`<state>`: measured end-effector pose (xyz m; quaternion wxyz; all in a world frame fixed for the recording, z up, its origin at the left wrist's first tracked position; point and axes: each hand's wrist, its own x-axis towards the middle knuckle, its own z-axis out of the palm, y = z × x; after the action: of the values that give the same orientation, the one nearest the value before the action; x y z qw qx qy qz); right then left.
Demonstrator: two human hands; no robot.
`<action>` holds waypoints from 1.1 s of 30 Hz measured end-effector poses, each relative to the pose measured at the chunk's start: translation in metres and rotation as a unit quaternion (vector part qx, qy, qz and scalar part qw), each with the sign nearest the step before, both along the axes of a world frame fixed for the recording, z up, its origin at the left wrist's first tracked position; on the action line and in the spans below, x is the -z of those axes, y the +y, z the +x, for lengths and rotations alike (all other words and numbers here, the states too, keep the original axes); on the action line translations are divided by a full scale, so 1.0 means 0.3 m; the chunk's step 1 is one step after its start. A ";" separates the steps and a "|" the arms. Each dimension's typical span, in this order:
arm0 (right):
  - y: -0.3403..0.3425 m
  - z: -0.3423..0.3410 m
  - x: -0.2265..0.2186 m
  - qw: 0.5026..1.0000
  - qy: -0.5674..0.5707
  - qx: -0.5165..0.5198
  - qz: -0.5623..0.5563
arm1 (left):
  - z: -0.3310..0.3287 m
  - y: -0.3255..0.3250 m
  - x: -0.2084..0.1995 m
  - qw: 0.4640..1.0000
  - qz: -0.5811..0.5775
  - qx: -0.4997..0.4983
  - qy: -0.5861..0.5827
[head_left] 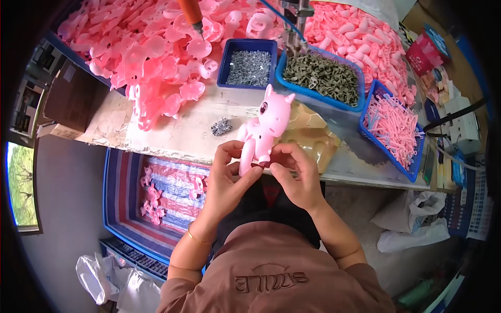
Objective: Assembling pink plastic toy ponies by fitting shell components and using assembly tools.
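Note:
I hold a pink plastic unicorn toy (263,125) upright at the table's near edge. My left hand (228,169) grips its lower body from the left, thumb and fingers pinching a leg. On the right, my right hand (296,175) pinches the toy's base. Just left of the toy a small heap of grey screws (222,126) lies on the table. An orange electric screwdriver (191,12) hangs above the back of the table.
A big heap of pink toy shells (151,47) covers the back left. Blue trays hold small screws (249,67), dark grey parts (323,75) and pink sticks (392,125). Below the table, a striped bin (156,193) holds finished pink toys. White bags (412,224) lie at the right.

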<state>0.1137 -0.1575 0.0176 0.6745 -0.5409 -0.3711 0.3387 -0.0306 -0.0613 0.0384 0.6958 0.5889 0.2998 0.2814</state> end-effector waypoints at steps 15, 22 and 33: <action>0.060 0.008 -0.042 0.943 -0.324 0.059 0.043 | -0.010 0.019 0.011 0.999 0.028 0.036 0.008; 0.060 0.004 -0.050 0.936 -0.342 0.061 0.046 | -0.018 0.022 0.006 0.999 0.028 0.036 0.000; 0.059 0.016 -0.046 0.938 -0.336 0.068 0.046 | -0.016 0.028 0.003 0.999 0.018 0.048 0.003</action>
<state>0.1183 -0.1398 0.0315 0.5563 -0.6153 -0.5538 0.0729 -0.0355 -0.0529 0.0374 0.6966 0.6164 0.2682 0.2509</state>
